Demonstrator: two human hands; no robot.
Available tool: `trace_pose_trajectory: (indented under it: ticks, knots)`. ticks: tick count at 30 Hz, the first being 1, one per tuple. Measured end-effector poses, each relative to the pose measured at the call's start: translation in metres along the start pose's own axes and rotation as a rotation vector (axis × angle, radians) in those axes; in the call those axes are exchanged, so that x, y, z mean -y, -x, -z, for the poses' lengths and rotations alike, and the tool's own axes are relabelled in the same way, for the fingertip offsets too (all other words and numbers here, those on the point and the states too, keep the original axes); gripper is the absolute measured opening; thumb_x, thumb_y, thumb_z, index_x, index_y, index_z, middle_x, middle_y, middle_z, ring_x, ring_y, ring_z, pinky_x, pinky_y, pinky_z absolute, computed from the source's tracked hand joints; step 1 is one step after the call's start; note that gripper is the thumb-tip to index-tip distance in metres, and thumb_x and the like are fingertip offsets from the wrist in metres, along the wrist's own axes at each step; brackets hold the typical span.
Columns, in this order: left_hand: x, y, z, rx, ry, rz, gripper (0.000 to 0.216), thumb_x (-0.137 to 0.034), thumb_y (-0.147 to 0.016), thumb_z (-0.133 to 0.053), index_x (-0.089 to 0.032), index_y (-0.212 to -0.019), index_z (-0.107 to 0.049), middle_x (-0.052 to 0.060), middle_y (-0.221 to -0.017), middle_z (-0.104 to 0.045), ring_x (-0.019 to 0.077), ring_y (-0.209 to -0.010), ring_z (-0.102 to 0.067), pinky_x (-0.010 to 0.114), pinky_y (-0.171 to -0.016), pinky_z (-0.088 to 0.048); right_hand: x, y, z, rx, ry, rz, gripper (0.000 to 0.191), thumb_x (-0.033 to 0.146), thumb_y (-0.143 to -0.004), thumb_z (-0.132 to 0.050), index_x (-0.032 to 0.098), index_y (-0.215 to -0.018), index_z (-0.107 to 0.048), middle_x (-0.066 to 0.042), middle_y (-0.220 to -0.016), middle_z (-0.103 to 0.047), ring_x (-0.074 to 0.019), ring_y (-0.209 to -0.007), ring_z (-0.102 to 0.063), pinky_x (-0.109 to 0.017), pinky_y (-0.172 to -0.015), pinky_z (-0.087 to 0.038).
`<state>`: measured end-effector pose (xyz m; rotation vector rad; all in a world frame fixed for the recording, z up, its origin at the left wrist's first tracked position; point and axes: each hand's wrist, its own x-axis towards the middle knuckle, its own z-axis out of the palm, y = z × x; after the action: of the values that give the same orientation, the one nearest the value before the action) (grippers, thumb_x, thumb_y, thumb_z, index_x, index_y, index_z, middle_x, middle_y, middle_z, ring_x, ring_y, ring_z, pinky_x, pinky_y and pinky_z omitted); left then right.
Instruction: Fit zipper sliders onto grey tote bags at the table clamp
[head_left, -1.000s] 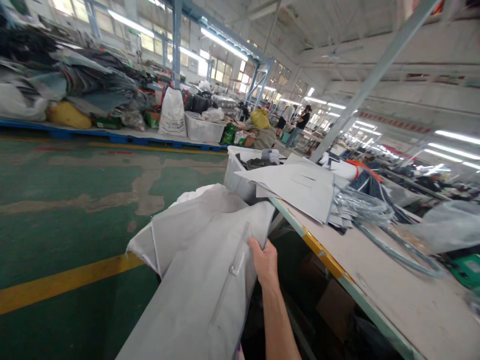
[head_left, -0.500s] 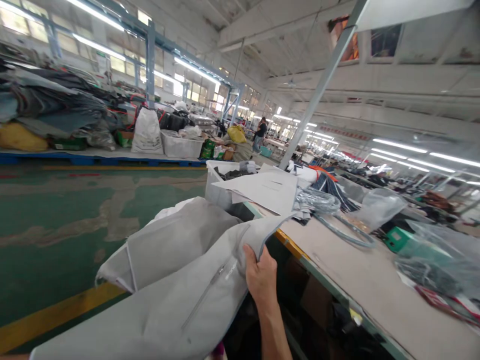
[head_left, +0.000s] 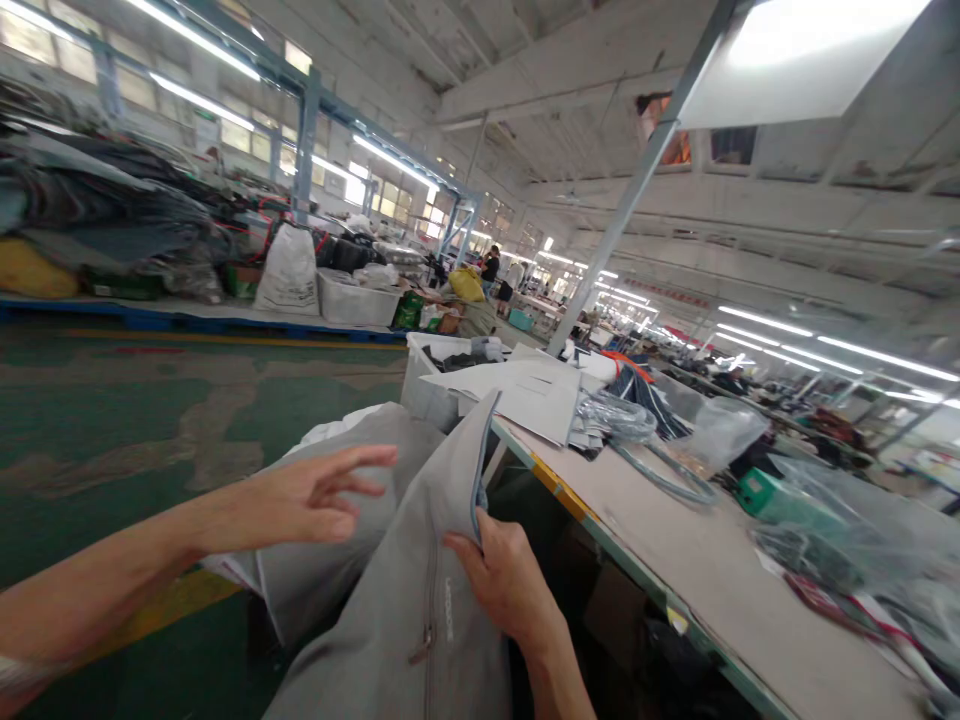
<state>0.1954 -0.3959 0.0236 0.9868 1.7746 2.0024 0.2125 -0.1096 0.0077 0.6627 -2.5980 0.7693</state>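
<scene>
A grey garment piece [head_left: 397,620] with a zipper and small pale lettering hangs from my right hand [head_left: 510,580], whose thumb and fingers are closed on its edge. Its blue-grey underside shows along that edge. My left hand [head_left: 322,500] reaches in from the left above the cloth, fingers stretched and apart, holding nothing. Behind and below it lies more grey fabric [head_left: 322,570], with a white piece [head_left: 337,425] at its far side. What supports this heap is hidden.
To the right runs a worktable [head_left: 675,540] with flat pale sheets [head_left: 517,390], a clear plastic-wrapped bundle [head_left: 615,415], a grey tube loop and a green box [head_left: 780,495]. A white bin [head_left: 427,385] stands at its far end. A slanting post [head_left: 630,190] rises behind. Distant people [head_left: 490,265] stand far back.
My left hand has come into view from the lower left, over the cloth. My right hand has moved slightly down, and the garment piece now hangs more upright, its zipper nearly vertical.
</scene>
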Motion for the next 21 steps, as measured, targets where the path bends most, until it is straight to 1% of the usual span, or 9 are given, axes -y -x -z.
trace_pose_trajectory:
  ticks: [3, 6, 8, 10, 12, 15, 17, 19, 21]
  knots:
    - [-0.020, -0.041, 0.000, 0.001, -0.019, -0.031, 0.113, -0.059, -0.057, -0.085, -0.019, -0.150, -0.035, 0.004, -0.093, -0.064, 0.0220, -0.089, -0.061, 0.032, -0.080, -0.048, 0.023, 0.007, -0.003, 0.101, -0.026, 0.066, 0.025, 0.035, -0.095, -0.053, 0.017, -0.078, -0.058, -0.002, -0.067, -0.062, -0.0138, -0.060, -0.057, -0.024, -0.059, -0.034]
    - [-0.032, -0.084, 0.015, 0.003, -0.027, -0.064, 0.113, -0.056, -0.057, -0.086, -0.018, -0.151, -0.034, 0.004, -0.095, -0.064, 0.0190, -0.086, -0.060, 0.028, -0.077, -0.047, 0.033, 0.015, 0.000, 0.139, -0.094, 0.024, 0.026, 0.036, -0.095, -0.054, 0.018, -0.077, -0.059, 0.000, -0.065, -0.058, -0.0115, -0.058, -0.051, -0.022, -0.058, -0.032]
    - [-0.032, -0.104, 0.026, 0.041, -0.020, -0.054, 0.110, -0.053, -0.054, -0.089, -0.018, -0.147, -0.040, 0.003, -0.094, -0.064, 0.0164, -0.083, -0.060, 0.024, -0.072, -0.047, 0.035, 0.021, 0.000, 0.165, -0.128, -0.015, 0.025, 0.036, -0.094, -0.055, 0.018, -0.076, -0.059, 0.001, -0.065, -0.056, -0.0110, -0.057, -0.049, -0.022, -0.058, -0.032]
    - [-0.029, -0.116, 0.032, 0.109, 0.007, 0.015, 0.100, -0.050, -0.050, -0.092, -0.017, -0.136, -0.054, 0.003, -0.090, -0.066, 0.0149, -0.077, -0.060, 0.022, -0.067, -0.047, 0.036, 0.026, -0.002, 0.184, -0.135, -0.032, 0.024, 0.036, -0.092, -0.057, 0.018, -0.076, -0.059, 0.000, -0.066, -0.056, -0.0118, -0.060, -0.049, -0.023, -0.058, -0.032]
    - [-0.022, -0.122, 0.030, 0.158, 0.034, 0.117, 0.078, -0.043, -0.045, -0.095, -0.013, -0.113, -0.069, 0.004, -0.083, -0.069, 0.0150, -0.070, -0.062, 0.023, -0.063, -0.050, 0.037, 0.030, -0.003, 0.194, -0.131, -0.073, 0.022, 0.035, -0.091, -0.058, 0.018, -0.078, -0.059, -0.001, -0.069, -0.057, -0.0130, -0.063, -0.051, -0.023, -0.059, -0.032]
    - [-0.012, -0.119, 0.021, 0.134, 0.065, 0.194, 0.048, -0.038, -0.046, -0.095, -0.011, -0.079, -0.074, 0.006, -0.073, -0.072, 0.0157, -0.058, -0.063, 0.025, -0.057, -0.052, 0.038, 0.033, -0.002, 0.197, -0.177, -0.210, 0.018, 0.032, -0.090, -0.058, 0.017, -0.082, -0.061, 0.001, -0.069, -0.056, -0.0115, -0.063, -0.047, -0.023, -0.060, -0.032]
    - [-0.006, -0.114, 0.016, 0.057, 0.124, 0.207, 0.042, -0.039, -0.050, -0.093, -0.011, -0.074, -0.073, 0.007, -0.072, -0.073, 0.0162, -0.054, -0.063, 0.025, -0.054, -0.052, 0.032, 0.033, 0.006, 0.258, -0.290, -0.252, 0.021, 0.035, -0.088, -0.058, 0.016, -0.084, -0.062, 0.002, -0.071, -0.055, -0.0107, -0.064, -0.044, -0.021, -0.059, -0.033]
    - [-0.001, -0.109, 0.013, -0.056, 0.184, 0.223, 0.039, -0.037, -0.054, -0.092, -0.011, -0.075, -0.072, 0.006, -0.071, -0.073, 0.0167, -0.056, -0.065, 0.024, -0.054, -0.053, 0.018, 0.027, 0.022, 0.338, -0.397, -0.272, 0.029, 0.043, -0.086, -0.059, 0.015, -0.091, -0.065, 0.001, -0.074, -0.058, -0.0120, -0.067, -0.048, -0.021, -0.059, -0.038]
    - [0.002, -0.108, 0.012, -0.130, 0.202, 0.246, 0.037, -0.037, -0.060, -0.090, -0.010, -0.077, -0.071, 0.006, -0.071, -0.074, 0.0170, -0.058, -0.067, 0.023, -0.056, -0.053, -0.008, 0.012, 0.045, 0.296, -0.354, -0.362, 0.041, 0.050, -0.088, -0.053, 0.015, -0.103, -0.067, -0.001, -0.080, -0.063, -0.0143, -0.070, -0.056, -0.021, -0.059, -0.044]
